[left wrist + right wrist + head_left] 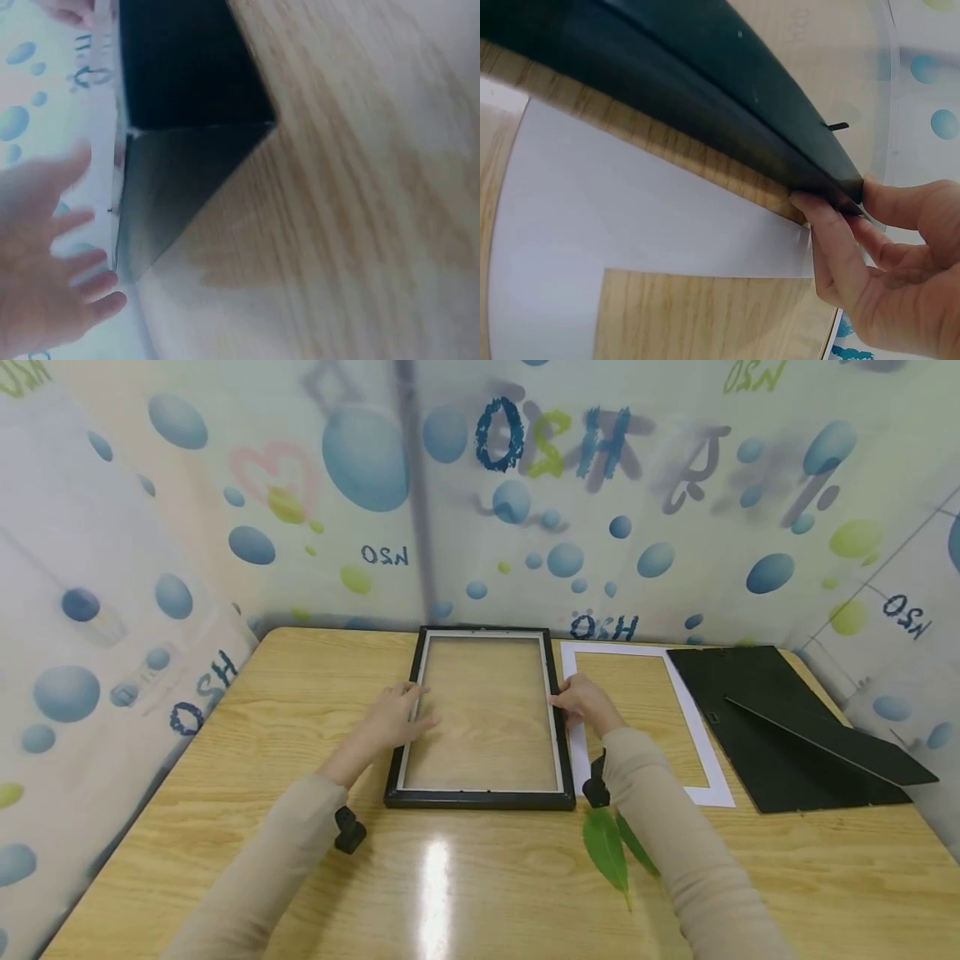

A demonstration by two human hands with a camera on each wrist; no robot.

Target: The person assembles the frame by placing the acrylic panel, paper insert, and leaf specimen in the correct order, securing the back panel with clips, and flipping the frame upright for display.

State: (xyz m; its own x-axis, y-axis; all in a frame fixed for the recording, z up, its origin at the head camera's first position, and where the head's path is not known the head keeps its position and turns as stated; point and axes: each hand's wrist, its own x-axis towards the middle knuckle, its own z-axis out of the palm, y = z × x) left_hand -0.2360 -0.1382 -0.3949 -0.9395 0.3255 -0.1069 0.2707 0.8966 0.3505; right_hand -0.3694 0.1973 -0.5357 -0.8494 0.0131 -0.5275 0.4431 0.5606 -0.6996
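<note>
"Two hands flank the black frame [480,801]; which side do we have hold of?"

"The right one. Our right hand [591,703] pinches that long rail partway along, thumb against one face and fingers tucked at the underside."

"And our left hand [396,714]?"

"Spread wide, thumb and fingers apart, holding nothing. From the head it appears partly over the left rail, but we cannot tell whether it touches."

"Where does the frame lie from us?"

"Straight ahead on the wooden table [510,877], between our hands. Its long axis runs away from us, with one short rail facing us. It lies to the right of our left hand and to the left of our right."

"Which hand is nearer?"

"The right, since it grips the rail; the left is right by its own. We judge that what counts is the left palm's place along the left rail, opposite our pinch."

"Is the frame flat?"

"Nearly, by the head view; whether the pinched rail is off the wood, we cannot say."

"What crowds the right side?"

"A white mat [693,727] just beside the rail, a black board [765,752] beyond it with its flap partly raised, and green leaves [604,850] nearer us, by the right sleeve [675,827]."
</note>
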